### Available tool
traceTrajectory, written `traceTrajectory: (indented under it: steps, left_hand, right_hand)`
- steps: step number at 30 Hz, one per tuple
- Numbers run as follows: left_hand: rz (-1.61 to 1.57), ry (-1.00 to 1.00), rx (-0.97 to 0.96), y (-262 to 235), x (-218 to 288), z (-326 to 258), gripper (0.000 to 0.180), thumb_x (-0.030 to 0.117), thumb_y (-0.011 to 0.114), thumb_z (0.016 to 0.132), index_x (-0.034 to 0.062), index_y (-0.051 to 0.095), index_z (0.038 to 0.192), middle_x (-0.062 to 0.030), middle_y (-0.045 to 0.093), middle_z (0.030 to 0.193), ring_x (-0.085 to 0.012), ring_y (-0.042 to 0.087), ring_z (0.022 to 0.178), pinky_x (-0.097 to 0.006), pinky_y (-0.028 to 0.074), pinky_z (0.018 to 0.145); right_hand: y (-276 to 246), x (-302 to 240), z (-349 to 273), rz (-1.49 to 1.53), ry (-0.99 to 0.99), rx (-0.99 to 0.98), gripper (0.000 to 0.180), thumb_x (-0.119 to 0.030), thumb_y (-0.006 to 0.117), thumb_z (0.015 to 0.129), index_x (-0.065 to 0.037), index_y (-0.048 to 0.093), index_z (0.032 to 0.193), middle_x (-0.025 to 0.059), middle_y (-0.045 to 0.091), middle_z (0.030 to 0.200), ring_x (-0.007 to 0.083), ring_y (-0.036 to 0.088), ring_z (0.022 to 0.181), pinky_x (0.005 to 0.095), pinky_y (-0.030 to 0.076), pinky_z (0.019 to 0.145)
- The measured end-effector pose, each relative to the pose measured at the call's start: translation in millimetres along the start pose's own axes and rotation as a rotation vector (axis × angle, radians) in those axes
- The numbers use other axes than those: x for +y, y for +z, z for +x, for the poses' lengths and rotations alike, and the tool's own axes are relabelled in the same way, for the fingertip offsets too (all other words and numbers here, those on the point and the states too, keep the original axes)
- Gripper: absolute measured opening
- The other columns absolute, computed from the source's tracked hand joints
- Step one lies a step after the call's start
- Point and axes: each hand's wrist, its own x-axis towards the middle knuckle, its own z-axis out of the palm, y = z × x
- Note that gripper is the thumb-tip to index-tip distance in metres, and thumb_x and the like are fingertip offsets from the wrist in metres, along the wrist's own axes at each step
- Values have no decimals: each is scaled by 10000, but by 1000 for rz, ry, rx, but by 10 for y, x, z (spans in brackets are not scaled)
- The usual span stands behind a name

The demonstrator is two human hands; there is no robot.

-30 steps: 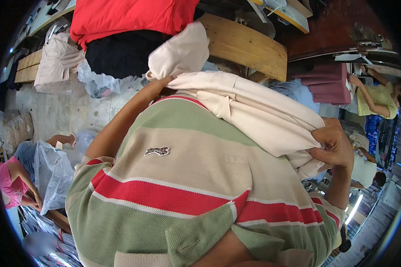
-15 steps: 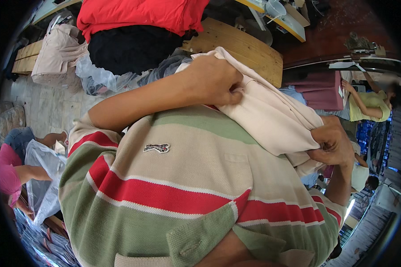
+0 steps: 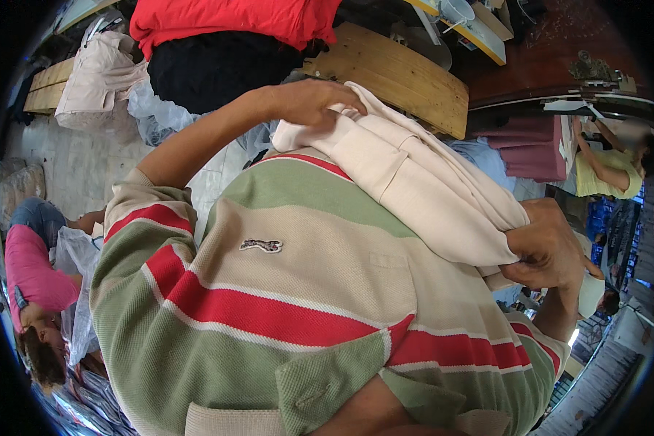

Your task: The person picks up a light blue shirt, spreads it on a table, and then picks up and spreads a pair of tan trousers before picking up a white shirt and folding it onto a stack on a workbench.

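Note:
A folded pale pink-cream cloth, with seams and several layers, stretches slantwise in front of my chest. At its upper left end, my left hand is closed over the edge with bent fingers; the thumb is mostly hidden. My right hand grips the lower right end, its fingers curled into the fabric. Between the hands the cloth hangs in long folds, close against my striped shirt.
Red cloth lies on a black cloth heap beyond my left arm. A wooden board is behind the cloth. A person in pink bends by clear plastic at left; another in yellow handles maroon fabric at right.
My left hand has moved left along the cloth's upper edge and loosened from a fist. The cloth's left end now shows below it. The person in pink has bent further into view.

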Motion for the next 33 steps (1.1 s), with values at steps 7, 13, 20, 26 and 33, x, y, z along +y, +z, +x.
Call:
traceTrajectory:
  steps: [7,13,20,26,33]
  left_hand:
    - [167,0,-166,17,-123,270,445,39,484,634,109,478,1073,-123,348,1208,-290,341,1110,-372,298,919]
    - [398,-55,-319,161,-271,419,462,89,536,665,172,471,1114,-105,174,1326,-315,224,1193,-469,298,905]
    - [433,97,-370,181,-187,303,314,118,545,656,93,561,968,-96,284,1266,-279,273,1172,-489,329,844]
    - [330,138,-102,127,-280,201,300,155,545,612,25,548,883,-134,513,952,-293,484,882,-379,367,771]
    - [207,-27,95,-151,92,-674,314,183,520,605,23,515,875,-130,503,881,-294,485,820,-364,378,736]
  right_hand:
    - [-12,-111,41,-16,-5,-28,224,-151,640,449,-66,460,550,81,410,567,271,452,503,344,320,424]
    - [7,-201,69,-69,3,-41,239,-156,640,442,-70,436,533,76,399,560,268,447,499,349,322,424]
    - [38,-188,106,-92,-21,-13,255,-176,640,446,-81,417,524,74,396,561,273,447,506,354,329,428]
    - [-39,-158,54,-139,29,38,259,-167,632,437,-64,415,534,82,386,554,278,443,502,356,316,424]
    - [-101,-98,-80,-167,136,221,252,-113,591,402,-38,363,481,105,332,524,294,393,453,348,281,417]
